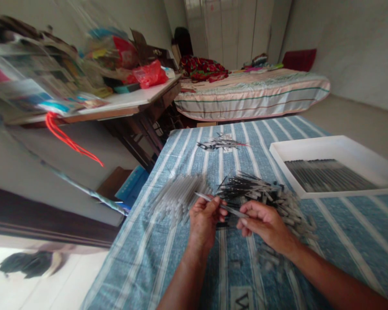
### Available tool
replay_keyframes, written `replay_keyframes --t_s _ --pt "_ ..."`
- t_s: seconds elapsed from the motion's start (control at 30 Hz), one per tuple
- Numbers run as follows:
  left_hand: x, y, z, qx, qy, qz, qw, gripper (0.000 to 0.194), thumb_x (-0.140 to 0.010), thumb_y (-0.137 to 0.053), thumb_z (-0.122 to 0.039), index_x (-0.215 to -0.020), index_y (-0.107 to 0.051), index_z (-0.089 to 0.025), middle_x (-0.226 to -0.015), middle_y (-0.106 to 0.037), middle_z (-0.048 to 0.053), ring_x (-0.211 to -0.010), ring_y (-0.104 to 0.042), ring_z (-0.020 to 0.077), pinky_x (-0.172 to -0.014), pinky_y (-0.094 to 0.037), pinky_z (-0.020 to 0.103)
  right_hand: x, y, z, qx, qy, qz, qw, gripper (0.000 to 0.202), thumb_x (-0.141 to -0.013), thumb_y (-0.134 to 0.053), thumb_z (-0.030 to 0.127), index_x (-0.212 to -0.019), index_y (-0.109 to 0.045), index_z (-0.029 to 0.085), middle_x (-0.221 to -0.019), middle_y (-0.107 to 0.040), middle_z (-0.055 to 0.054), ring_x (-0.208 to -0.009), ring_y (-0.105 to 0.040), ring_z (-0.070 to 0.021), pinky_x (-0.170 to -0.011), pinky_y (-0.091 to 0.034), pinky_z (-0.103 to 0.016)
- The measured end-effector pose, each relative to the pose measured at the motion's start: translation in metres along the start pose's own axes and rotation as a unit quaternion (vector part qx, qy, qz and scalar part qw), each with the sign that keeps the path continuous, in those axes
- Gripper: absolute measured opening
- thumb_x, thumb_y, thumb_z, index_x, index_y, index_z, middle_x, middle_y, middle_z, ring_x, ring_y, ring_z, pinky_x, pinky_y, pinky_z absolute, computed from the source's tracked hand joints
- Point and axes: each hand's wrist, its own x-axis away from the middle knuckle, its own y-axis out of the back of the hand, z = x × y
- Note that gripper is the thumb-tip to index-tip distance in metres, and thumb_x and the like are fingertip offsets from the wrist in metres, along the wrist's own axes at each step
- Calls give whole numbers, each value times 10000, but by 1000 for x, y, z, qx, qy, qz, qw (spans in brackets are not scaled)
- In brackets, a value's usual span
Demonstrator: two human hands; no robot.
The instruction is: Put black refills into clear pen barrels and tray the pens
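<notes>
Between my two hands a slim translucent pen lies slantwise above the cloth. My left hand pinches its barrel nearer the far left end. At the other end, the fingertips of my right hand are closed on it. Left of my hands is a heap of clear pen barrels. Just beyond them lie thin black-and-clear refills. Small pale grey pieces, perhaps pen caps, spread beside and partly behind my right hand. Some more small grey pieces lie below my right wrist, blurred.
A white tray at the right holds a row of dark pens. Thin black pieces lie toward the far edge of the blue striped cloth. A cluttered desk stands left; a bed is behind.
</notes>
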Motion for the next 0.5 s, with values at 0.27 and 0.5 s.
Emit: replay_keyframes --t_s 0.27,0.5 --pt "1 -1 5 -6 16 14 1000 196 -688 -702 -244 -739 -549 -133 -649 -683 15 -428 -567 81 -382 -422 165 0 0 -9 76 27 -16 997 213 -816 -546 379 -880 -511 179 -671 -633 5 -520 -578 -104 -505 -450 -226" --pt "1 -5 12 -2 15 -9 1000 231 -662 -716 -257 -734 -529 -143 -620 -671 5 -418 -563 86 -398 -442 182 1 -3 -6 140 60 -51 987 152 -821 -519 339 -802 -508 188 -600 -584 21 -471 -544 -98 -470 -433 -212"
